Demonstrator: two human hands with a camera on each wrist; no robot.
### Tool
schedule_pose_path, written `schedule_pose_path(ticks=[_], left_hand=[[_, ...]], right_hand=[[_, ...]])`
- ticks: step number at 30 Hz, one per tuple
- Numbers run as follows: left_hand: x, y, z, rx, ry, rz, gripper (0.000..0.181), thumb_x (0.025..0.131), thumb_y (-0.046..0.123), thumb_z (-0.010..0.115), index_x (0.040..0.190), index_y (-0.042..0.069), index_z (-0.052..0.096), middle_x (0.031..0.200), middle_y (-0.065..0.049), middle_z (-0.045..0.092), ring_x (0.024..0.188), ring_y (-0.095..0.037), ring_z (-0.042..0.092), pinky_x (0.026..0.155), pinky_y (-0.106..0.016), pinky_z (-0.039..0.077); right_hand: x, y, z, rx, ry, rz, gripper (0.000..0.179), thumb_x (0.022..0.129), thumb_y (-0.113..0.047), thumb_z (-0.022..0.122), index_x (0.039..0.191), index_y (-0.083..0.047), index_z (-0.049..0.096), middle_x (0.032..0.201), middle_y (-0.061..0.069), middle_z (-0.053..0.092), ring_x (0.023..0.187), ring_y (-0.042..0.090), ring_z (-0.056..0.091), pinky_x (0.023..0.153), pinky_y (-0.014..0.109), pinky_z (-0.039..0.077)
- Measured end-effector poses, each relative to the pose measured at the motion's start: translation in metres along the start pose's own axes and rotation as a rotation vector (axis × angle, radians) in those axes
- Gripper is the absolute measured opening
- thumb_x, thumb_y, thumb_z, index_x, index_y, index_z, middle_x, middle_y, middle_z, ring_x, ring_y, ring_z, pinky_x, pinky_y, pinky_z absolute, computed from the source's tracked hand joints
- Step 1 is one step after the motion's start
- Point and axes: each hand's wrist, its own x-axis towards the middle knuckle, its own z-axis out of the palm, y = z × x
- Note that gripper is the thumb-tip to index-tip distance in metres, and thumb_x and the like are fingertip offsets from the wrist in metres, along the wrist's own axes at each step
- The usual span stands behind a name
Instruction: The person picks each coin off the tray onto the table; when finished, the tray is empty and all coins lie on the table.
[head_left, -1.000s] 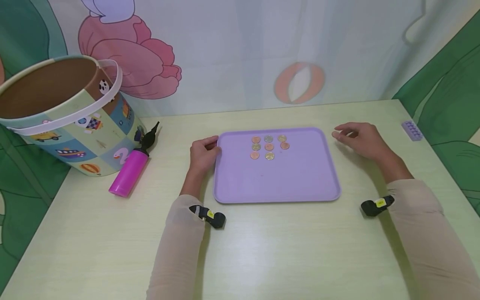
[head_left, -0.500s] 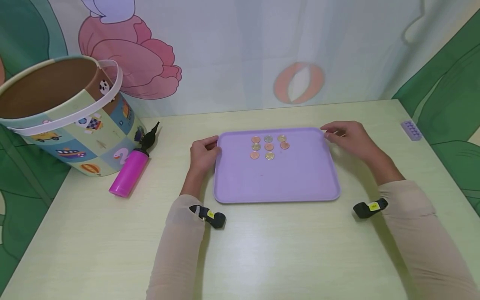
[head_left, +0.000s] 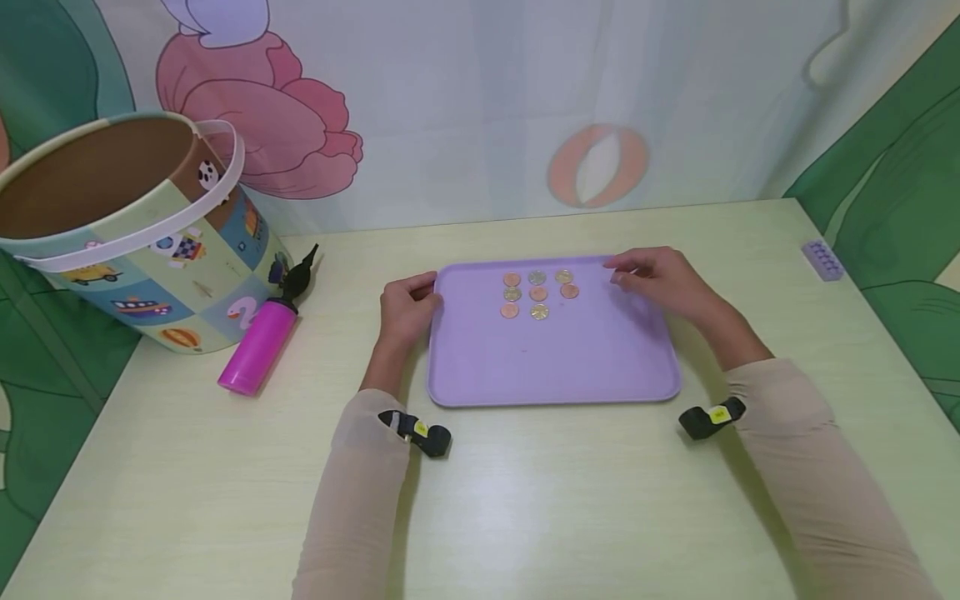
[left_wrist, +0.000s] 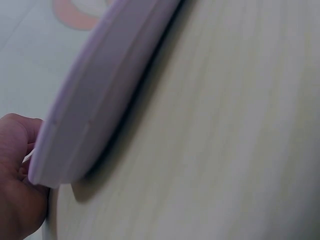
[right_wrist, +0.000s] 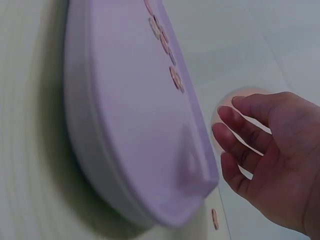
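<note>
A lilac tray (head_left: 555, 358) lies flat on the table, with several copper, silver and gold coins (head_left: 538, 293) laid out in rows toward its back edge. At the tray's left rim, my left hand (head_left: 405, 310) grips the edge; in the left wrist view its thumb and fingers are around the corner. My right hand (head_left: 660, 279) hovers over the tray's back right corner, right of the coins. Its fingers (right_wrist: 240, 152) are loosely bent, and nothing shows between them in the right wrist view. One coin (right_wrist: 215, 219) lies on the table just past the tray, hidden in the head view.
A big patterned bucket (head_left: 217, 287) with a white handle stands at the back left. Beside it lies a pink balloon pump (head_left: 258, 346) with a black nozzle. A small purple studded block (head_left: 822, 260) sits near the table's right edge. Printed curtains hang behind.
My right hand has moved left from beside the tray to above its back right corner. The left hand, the tray and the coins on it have stayed put.
</note>
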Motion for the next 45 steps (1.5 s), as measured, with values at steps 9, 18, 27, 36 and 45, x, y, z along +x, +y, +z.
schedule_pose_path(ticks=[9, 18, 27, 36, 45], left_hand=[[0.000, -0.001, 0.001, -0.005, 0.000, 0.005, 0.045, 0.088, 0.002, 0.063, 0.132, 0.002, 0.067, 0.126, -0.019, 0.070, 0.112, -0.025, 0.063, 0.103, -0.038, 0.056], [-0.001, 0.002, 0.002, 0.002, 0.001, 0.001, 0.045, 0.088, 0.001, 0.063, 0.133, 0.002, 0.066, 0.126, -0.019, 0.070, 0.113, -0.026, 0.063, 0.103, -0.039, 0.056], [-0.001, 0.000, 0.001, 0.014, 0.000, -0.004, 0.045, 0.089, 0.002, 0.063, 0.134, 0.004, 0.066, 0.128, -0.017, 0.070, 0.114, -0.026, 0.064, 0.103, -0.038, 0.056], [-0.001, 0.000, 0.001, 0.010, 0.004, 0.004, 0.044, 0.089, 0.001, 0.064, 0.133, 0.003, 0.067, 0.125, -0.019, 0.071, 0.114, -0.027, 0.066, 0.103, -0.038, 0.056], [-0.001, 0.001, 0.000, 0.004, -0.003, -0.001, 0.044, 0.090, 0.001, 0.063, 0.133, 0.003, 0.066, 0.126, -0.019, 0.071, 0.115, -0.028, 0.065, 0.103, -0.038, 0.056]], right_hand=[[0.011, -0.010, 0.014, -0.054, -0.067, -0.001, 0.032, 0.097, -0.011, 0.064, 0.127, 0.001, 0.068, 0.120, 0.023, 0.072, 0.098, 0.019, 0.063, 0.078, 0.012, 0.046], [0.022, -0.005, 0.028, -0.043, -0.053, -0.032, 0.031, 0.096, -0.006, 0.061, 0.124, 0.004, 0.069, 0.115, 0.026, 0.071, 0.100, 0.029, 0.063, 0.085, 0.022, 0.048], [0.025, -0.001, 0.043, -0.051, 0.012, -0.065, 0.026, 0.089, -0.004, 0.069, 0.115, 0.002, 0.073, 0.103, 0.021, 0.074, 0.089, 0.026, 0.067, 0.077, 0.021, 0.050], [0.027, 0.001, 0.051, -0.075, 0.021, -0.066, 0.023, 0.089, -0.010, 0.075, 0.109, -0.001, 0.076, 0.106, 0.018, 0.076, 0.080, 0.015, 0.061, 0.070, 0.017, 0.047], [0.028, -0.001, 0.051, -0.065, -0.004, -0.026, 0.025, 0.090, -0.012, 0.074, 0.112, 0.000, 0.074, 0.108, 0.019, 0.075, 0.080, 0.015, 0.057, 0.068, 0.018, 0.044]])
